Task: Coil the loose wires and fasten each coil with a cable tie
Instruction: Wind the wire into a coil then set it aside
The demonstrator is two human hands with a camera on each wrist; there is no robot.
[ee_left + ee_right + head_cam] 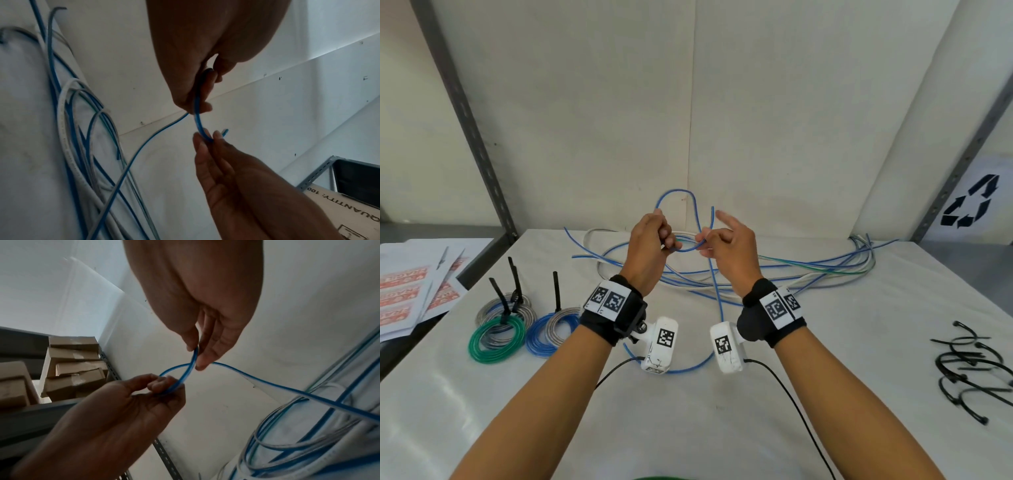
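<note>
We hold the blue wire (pixel 690 249) up above the worktop (pixel 688 411). Our left hand (pixel 650 245) grips one small loop of it, and our right hand (pixel 726 250) pinches it just beside. The wire pile (pixel 791 270) lies behind our hands.

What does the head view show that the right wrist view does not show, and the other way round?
Only the head view shows the finished coils with black ties at the left, the spare cable ties at the right, and the printed sheets.

Only the right wrist view shows the cardboard boxes on a shelf.

Both show the left hand and right hand pinching the blue wire into a small loop, and the loose wires on the table.
</note>
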